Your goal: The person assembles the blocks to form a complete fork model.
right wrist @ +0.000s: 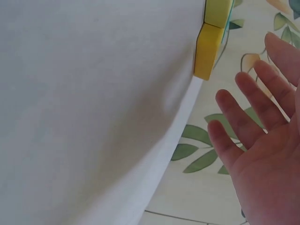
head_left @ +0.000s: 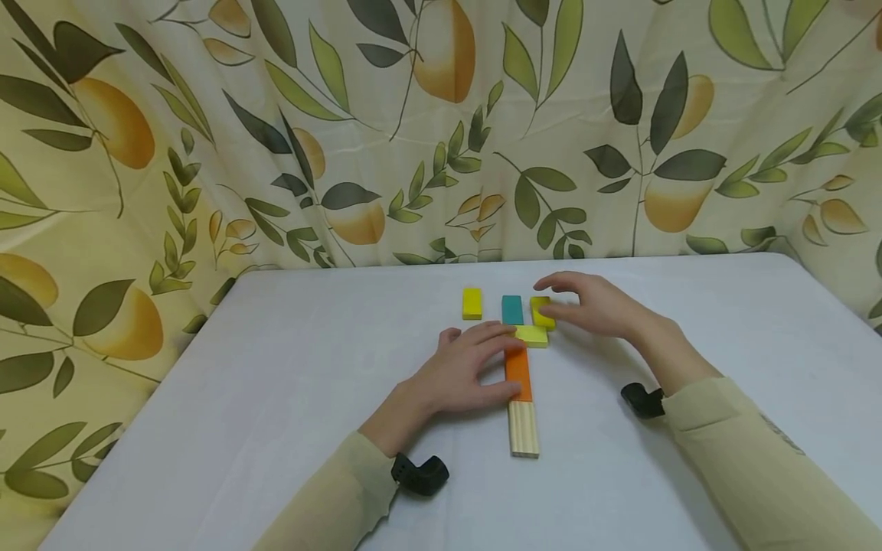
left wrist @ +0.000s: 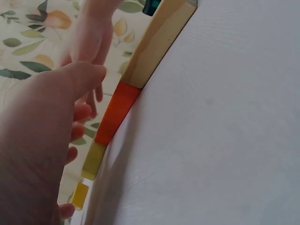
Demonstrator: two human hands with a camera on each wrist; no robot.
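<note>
The two hands are apart: the left hand (head_left: 460, 371), fingers extended, is at the left side of the orange block (head_left: 518, 375), while the right hand (head_left: 596, 306), fingers spread, is beside a yellow block (head_left: 542, 321). The orange block lies between a bare wooden block (head_left: 524, 431) and a crosswise yellow-green block (head_left: 534, 337).

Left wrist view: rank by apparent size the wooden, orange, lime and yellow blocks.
1. Wooden block, even cut off by the frame
2. Orange block
3. Lime block
4. Yellow block

Perspective leaves true sizes unsure.
</note>
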